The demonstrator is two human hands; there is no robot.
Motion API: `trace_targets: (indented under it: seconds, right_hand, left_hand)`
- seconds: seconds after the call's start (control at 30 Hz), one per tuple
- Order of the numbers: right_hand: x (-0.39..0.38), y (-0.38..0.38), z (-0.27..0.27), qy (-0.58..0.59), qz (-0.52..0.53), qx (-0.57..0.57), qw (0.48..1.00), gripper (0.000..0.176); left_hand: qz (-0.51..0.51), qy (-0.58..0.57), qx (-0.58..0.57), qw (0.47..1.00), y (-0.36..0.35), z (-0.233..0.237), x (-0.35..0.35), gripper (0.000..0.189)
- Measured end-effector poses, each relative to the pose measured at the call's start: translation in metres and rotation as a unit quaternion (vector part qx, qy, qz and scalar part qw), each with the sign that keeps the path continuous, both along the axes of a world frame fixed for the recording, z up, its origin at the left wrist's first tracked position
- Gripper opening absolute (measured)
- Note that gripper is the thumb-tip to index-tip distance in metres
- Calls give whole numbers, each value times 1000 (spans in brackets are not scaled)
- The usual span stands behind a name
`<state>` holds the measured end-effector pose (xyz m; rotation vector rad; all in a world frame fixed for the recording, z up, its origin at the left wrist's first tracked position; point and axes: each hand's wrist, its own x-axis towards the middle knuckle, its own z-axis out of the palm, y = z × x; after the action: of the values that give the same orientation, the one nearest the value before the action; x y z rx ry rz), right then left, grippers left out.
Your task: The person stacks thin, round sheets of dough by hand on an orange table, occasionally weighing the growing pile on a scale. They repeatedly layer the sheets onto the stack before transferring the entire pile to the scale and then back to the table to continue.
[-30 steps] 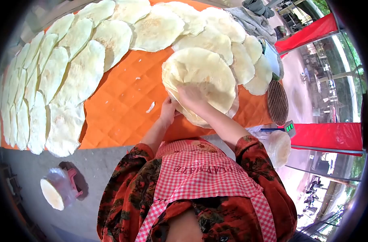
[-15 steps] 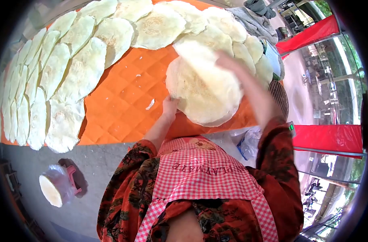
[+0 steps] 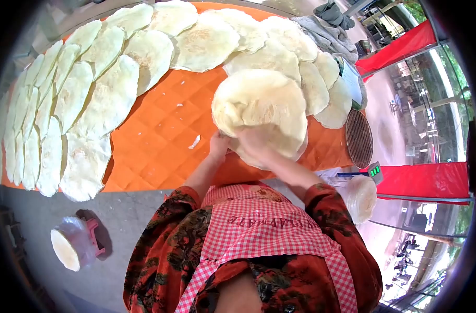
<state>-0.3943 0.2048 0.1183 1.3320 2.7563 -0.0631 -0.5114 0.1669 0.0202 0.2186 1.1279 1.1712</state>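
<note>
A large pale round sheet (image 3: 272, 99) lies over others on the orange cloth (image 3: 160, 130), its near-left part raised or folded near my hands. My left hand (image 3: 220, 144) is closed at the near-left edge of the sheets, its fingertips pressed on the rim. My right hand (image 3: 256, 142) reaches across the near part of the top sheet; it is blurred, and its fingers cannot be made out. Overlapping rows of similar pale sheets (image 3: 147, 60) line the far and left sides of the cloth.
A round dark rack (image 3: 359, 138) is at the cloth's right end, with a device showing green digits (image 3: 374, 170) beside it. Plastic-wrapped round sheets (image 3: 361, 198) are below. A wrapped stack (image 3: 67, 249) stands on a pink stool (image 3: 95, 236). Grey fabric (image 3: 326, 36) lies at the far right.
My right hand has come down from the far right side of the sheets to their near side, close to my left hand. The top sheet now lies broader and rounder.
</note>
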Motion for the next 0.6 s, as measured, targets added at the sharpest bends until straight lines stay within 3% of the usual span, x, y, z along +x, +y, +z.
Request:
trace_targets:
  seconds: [0.1,0.2,0.27,0.4,0.5,0.6]
  right_hand:
    - [-1,-13,-24,31,1,-19,999,34]
    - [1,-12,-25,-7,-30,-35,999,51]
    - [0,-21,-25,5,-28,-23,999,57]
    - [-9,-34,-6,-11,-50,-22,998,66]
    - [-7,-23,-15,15,-88,-81,993,61]
    - [0,-5,0,39,-126,-190,973,52]
  left_hand:
    - [-6,-9,6,1000,-6,4,0,31]
    - [-24,-28,25,999,-4,-1,-3,30]
    - [-53,-79,46,994,-2,-24,-12,31]
    - [-36,-165,7,986,-5,-18,-17,44]
    - [-19,-172,-15,985,-8,19,-18,46]
    - [-39,-208,10,977,-7,5,-19,47]
